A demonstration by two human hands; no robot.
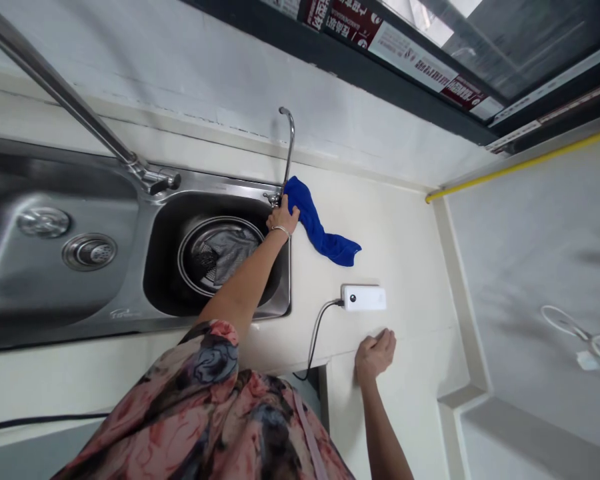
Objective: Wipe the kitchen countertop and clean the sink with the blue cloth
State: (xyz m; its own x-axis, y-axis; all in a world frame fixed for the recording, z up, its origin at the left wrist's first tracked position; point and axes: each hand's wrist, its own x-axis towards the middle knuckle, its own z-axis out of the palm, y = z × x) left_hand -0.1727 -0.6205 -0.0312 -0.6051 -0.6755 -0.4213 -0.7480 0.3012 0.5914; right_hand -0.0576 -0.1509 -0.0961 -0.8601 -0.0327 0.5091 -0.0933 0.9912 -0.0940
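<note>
Currently, the left hand [283, 219] is at the rear right corner of the sink [277, 308], fingers partly bent beside the small tap [291, 143]; whether it grips the tap or the blue cloth [316, 223] cannot be determined. The blue cloth extends from that corner across the counter [410, 267]. The right hand [375, 353], loosely curled with its palm hidden, is near the counter's inside corner, just beside a white power bank [367, 298].
</note>
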